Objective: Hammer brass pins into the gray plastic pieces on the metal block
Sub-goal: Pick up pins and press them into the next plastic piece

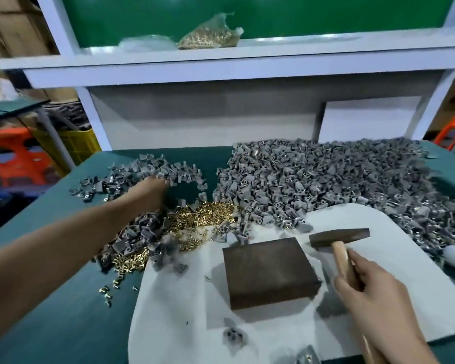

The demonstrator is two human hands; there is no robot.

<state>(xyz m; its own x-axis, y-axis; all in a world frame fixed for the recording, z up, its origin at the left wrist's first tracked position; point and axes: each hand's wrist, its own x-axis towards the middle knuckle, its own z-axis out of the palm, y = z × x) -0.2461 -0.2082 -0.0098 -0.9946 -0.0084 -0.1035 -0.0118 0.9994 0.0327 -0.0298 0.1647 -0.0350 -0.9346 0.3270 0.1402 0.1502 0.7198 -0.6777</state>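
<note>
A dark metal block (268, 271) lies on a white mat (184, 311) with its top bare. My right hand (371, 287) grips the wooden handle of a hammer (339, 239), whose head hovers just right of the block's far corner. My left hand (153, 190) reaches far out to the small ring-shaped heap of gray plastic pieces (142, 174); its fingers are blurred and hidden among them. Brass pins (202, 216) lie in a loose pile between that heap and the block.
A big heap of gray pieces (326, 179) covers the right and back of the green table (63, 311). A bag of brass pins (210, 35) sits on the shelf above. A few gray pieces (234, 334) lie on the mat's near side. Orange stools stand beside the table.
</note>
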